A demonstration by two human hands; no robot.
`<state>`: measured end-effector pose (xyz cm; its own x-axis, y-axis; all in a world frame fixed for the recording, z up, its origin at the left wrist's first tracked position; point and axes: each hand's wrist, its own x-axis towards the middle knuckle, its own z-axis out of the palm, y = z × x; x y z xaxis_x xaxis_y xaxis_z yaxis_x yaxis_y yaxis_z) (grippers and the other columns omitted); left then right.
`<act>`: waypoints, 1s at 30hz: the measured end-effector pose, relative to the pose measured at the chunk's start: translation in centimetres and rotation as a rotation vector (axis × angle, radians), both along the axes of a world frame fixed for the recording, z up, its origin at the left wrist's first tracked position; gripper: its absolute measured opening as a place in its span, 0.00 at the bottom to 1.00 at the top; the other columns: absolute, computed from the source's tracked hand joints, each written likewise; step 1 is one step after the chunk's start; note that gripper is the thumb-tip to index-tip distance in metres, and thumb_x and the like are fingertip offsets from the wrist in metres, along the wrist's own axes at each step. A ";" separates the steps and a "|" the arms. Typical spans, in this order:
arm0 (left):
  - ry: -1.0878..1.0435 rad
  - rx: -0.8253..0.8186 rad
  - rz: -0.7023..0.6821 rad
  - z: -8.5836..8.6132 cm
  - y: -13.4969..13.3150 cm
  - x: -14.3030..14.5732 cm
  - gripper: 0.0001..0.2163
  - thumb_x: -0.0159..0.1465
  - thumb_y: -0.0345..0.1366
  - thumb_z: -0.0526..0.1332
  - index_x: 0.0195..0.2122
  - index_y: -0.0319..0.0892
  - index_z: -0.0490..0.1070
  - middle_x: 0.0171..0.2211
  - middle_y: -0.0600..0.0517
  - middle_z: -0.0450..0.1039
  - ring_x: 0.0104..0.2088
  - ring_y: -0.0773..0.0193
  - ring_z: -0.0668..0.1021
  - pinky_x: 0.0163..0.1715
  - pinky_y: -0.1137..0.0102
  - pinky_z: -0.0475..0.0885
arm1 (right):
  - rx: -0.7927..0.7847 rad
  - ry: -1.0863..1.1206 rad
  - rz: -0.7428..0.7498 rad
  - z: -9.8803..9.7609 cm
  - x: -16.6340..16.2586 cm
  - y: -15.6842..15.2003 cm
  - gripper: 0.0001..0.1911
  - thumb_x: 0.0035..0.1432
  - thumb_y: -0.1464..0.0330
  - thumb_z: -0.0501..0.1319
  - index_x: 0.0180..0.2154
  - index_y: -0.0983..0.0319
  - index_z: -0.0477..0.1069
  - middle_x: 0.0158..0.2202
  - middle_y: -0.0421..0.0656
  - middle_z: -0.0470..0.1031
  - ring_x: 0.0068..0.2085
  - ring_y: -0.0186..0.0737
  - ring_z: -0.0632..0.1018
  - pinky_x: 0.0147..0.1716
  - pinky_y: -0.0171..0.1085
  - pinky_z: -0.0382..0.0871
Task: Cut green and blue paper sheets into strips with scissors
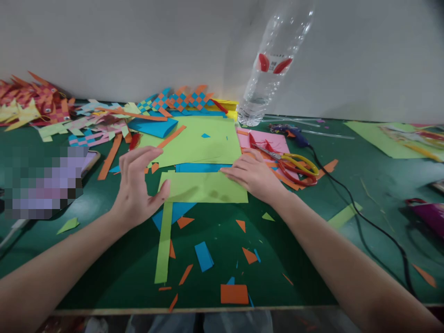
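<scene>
A folded light-green paper [204, 187] lies on the green table [305, 259], over a blue sheet [173, 210]. My right hand [255, 175] lies flat with fingers stretched, pressing the paper's upper right edge. My left hand [137, 187] hovers at the paper's left end, fingers spread and raised, its thumb touching the paper's left corner. A long green strip [164, 243] runs down from the paper's left side. A larger green sheet [199, 141] lies just behind.
Scissors with yellow and red handles [294, 166] rest on pink paper [267, 141] at right. A clear water bottle [268, 69] stands behind. Woven paper pieces [176, 99] and paper fish [31, 104] pile at back left. A glue gun [289, 132] with black cord [364, 217] lies right. Scraps litter the front.
</scene>
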<state>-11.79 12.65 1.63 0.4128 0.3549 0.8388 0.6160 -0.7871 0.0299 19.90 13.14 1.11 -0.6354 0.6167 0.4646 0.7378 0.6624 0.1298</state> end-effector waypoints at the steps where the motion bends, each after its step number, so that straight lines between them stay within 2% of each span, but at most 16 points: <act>1: 0.032 -0.025 0.004 0.1 -0.1 0.1 0.27 0.66 0.32 0.63 0.65 0.41 0.57 0.55 0.39 0.69 0.55 0.50 0.73 0.54 0.55 0.71 | 0.026 -0.005 -0.029 0.2 0.2 0.1 0.15 0.72 0.65 0.53 0.46 0.58 0.80 0.35 0.43 0.82 0.41 0.42 0.77 0.58 0.51 0.62; 5: 0.185 -0.176 -0.036 0.2 -0.9 0.9 0.27 0.73 0.37 0.57 0.70 0.40 0.49 0.62 0.36 0.65 0.65 0.47 0.67 0.64 0.50 0.65 | 0.062 0.070 -0.164 0.9 -0.8 -0.9 0.19 0.73 0.64 0.51 0.55 0.63 0.74 0.54 0.51 0.79 0.54 0.47 0.77 0.62 0.53 0.61; 7: 0.297 -0.270 -0.058 -0.2 -1.3 1.4 0.30 0.76 0.43 0.51 0.73 0.39 0.41 0.68 0.35 0.59 0.70 0.46 0.60 0.67 0.50 0.61 | -0.010 0.107 -0.123 0.9 -2.3 -2.0 0.26 0.72 0.58 0.50 0.62 0.68 0.67 0.61 0.55 0.74 0.61 0.50 0.73 0.63 0.52 0.63; 9: 0.421 -0.322 -0.063 -0.9 -1.6 1.7 0.34 0.76 0.50 0.46 0.74 0.37 0.33 0.72 0.33 0.50 0.73 0.46 0.54 0.68 0.51 0.59 | -0.135 0.096 -0.023 0.5 -3.9 -3.1 0.34 0.72 0.53 0.48 0.68 0.71 0.58 0.68 0.57 0.65 0.69 0.50 0.66 0.67 0.52 0.59; 11: 0.546 -0.352 -0.071 -1.8 -1.7 1.8 0.38 0.75 0.55 0.43 0.74 0.35 0.28 0.73 0.32 0.45 0.74 0.45 0.51 0.70 0.52 0.56 | -0.285 0.050 0.061 -0.1 -5.1 -3.9 0.41 0.70 0.48 0.47 0.71 0.70 0.50 0.73 0.56 0.55 0.74 0.50 0.56 0.70 0.54 0.53; 14: 0.695 -0.435 -0.105 -2.7 -1.6 1.5 0.41 0.73 0.60 0.42 0.74 0.30 0.34 0.73 0.32 0.46 0.73 0.47 0.52 0.71 0.56 0.53 | -0.488 -0.023 0.118 -1.0 -5.8 -4.4 0.45 0.68 0.44 0.46 0.73 0.68 0.46 0.74 0.55 0.49 0.74 0.48 0.52 0.72 0.52 0.49; 17: 0.743 -0.521 -0.094 -2.7 -1.5 1.4 0.43 0.72 0.63 0.39 0.73 0.28 0.46 0.73 0.34 0.45 0.74 0.47 0.51 0.72 0.57 0.50 | -0.557 -0.054 0.089 -1.2 -5.4 -4.1 0.45 0.68 0.43 0.43 0.72 0.68 0.48 0.74 0.53 0.47 0.74 0.47 0.51 0.73 0.53 0.46; 21: 0.765 -0.590 -0.073 -2.0 -1.4 1.5 0.44 0.71 0.64 0.35 0.72 0.28 0.50 0.73 0.37 0.43 0.74 0.49 0.50 0.72 0.57 0.49 | -0.526 -0.094 -0.084 -1.1 -4.1 -3.3 0.45 0.69 0.43 0.40 0.72 0.70 0.49 0.74 0.53 0.47 0.74 0.50 0.52 0.73 0.56 0.46; 26: 0.770 -0.623 -0.066 -1.7 -1.3 1.5 0.44 0.71 0.64 0.35 0.73 0.30 0.49 0.74 0.39 0.42 0.74 0.51 0.49 0.73 0.58 0.49 | -0.406 -0.082 -0.337 -0.9 -3.4 -2.9 0.47 0.69 0.44 0.40 0.70 0.77 0.53 0.73 0.61 0.50 0.74 0.57 0.52 0.72 0.61 0.43; 28: 0.759 -0.614 -0.067 -1.8 -1.3 1.4 0.44 0.71 0.64 0.36 0.73 0.30 0.49 0.74 0.39 0.42 0.74 0.51 0.50 0.73 0.58 0.48 | -0.368 -0.058 -0.290 -0.7 -3.9 -3.1 0.47 0.69 0.44 0.41 0.71 0.76 0.50 0.73 0.61 0.49 0.74 0.55 0.50 0.72 0.59 0.44; 30: 0.745 -0.597 -0.074 -2.0 -1.2 1.3 0.43 0.71 0.64 0.37 0.73 0.29 0.49 0.73 0.37 0.44 0.74 0.50 0.51 0.73 0.58 0.49 | -0.379 -0.066 -0.101 -0.6 -4.6 -3.6 0.44 0.70 0.45 0.42 0.72 0.71 0.47 0.74 0.55 0.48 0.75 0.49 0.50 0.73 0.53 0.46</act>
